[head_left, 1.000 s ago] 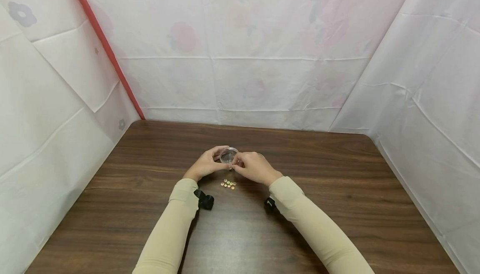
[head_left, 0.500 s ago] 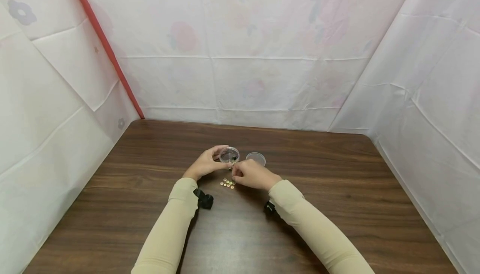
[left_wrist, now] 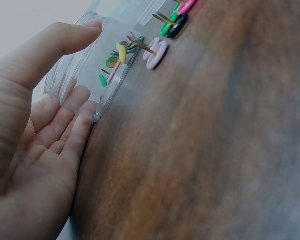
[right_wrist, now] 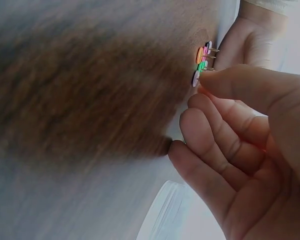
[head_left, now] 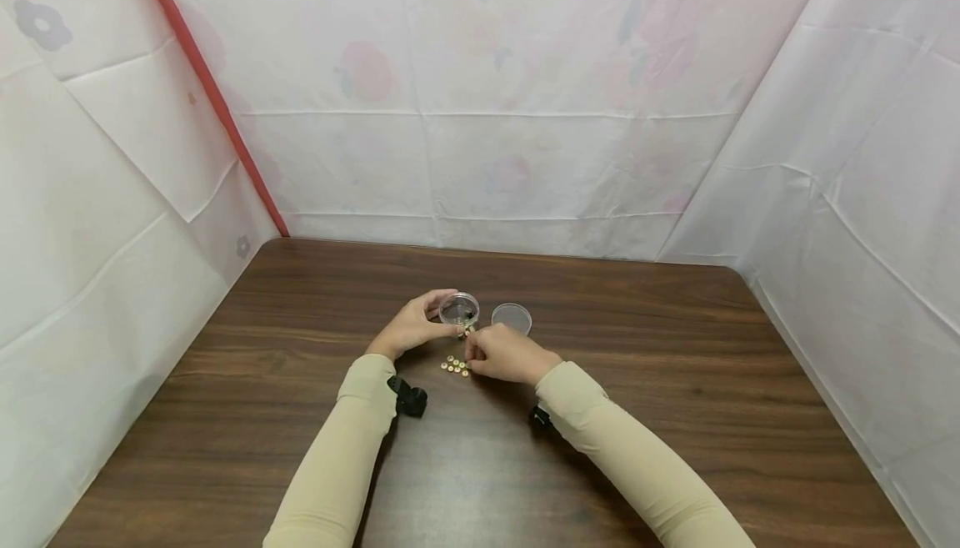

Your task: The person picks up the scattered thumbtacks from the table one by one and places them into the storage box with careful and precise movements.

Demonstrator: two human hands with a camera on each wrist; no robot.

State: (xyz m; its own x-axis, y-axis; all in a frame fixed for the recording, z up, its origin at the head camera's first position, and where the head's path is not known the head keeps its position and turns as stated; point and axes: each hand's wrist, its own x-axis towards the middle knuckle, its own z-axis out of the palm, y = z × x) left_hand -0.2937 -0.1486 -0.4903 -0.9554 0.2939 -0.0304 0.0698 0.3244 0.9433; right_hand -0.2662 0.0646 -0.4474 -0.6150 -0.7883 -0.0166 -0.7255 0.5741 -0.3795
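My left hand (head_left: 415, 327) holds a clear round plastic box (head_left: 447, 298) on the table, thumb on the near side and fingers around the far side. In the left wrist view, several coloured thumbtacks (left_wrist: 121, 52) show through the wall of the box. Several more thumbtacks (head_left: 456, 369) lie points up in a small cluster just in front of it. My right hand (head_left: 510, 354) is low at the right side of this cluster. Its thumb and index finger pinch a lilac thumbtack (right_wrist: 195, 79), while the other fingers curl beside them, in the right wrist view.
A clear round lid (head_left: 512, 308) lies on the brown wooden table (head_left: 637, 348), just beyond my right hand. Pale patterned cloth (head_left: 480, 114) hangs around the back and sides of the table. Each wrist wears a small black camera (head_left: 411, 400).
My right hand has come down from the rim of the box to the loose thumbtacks, bringing the lid behind it into sight. The left hand stays on the box.
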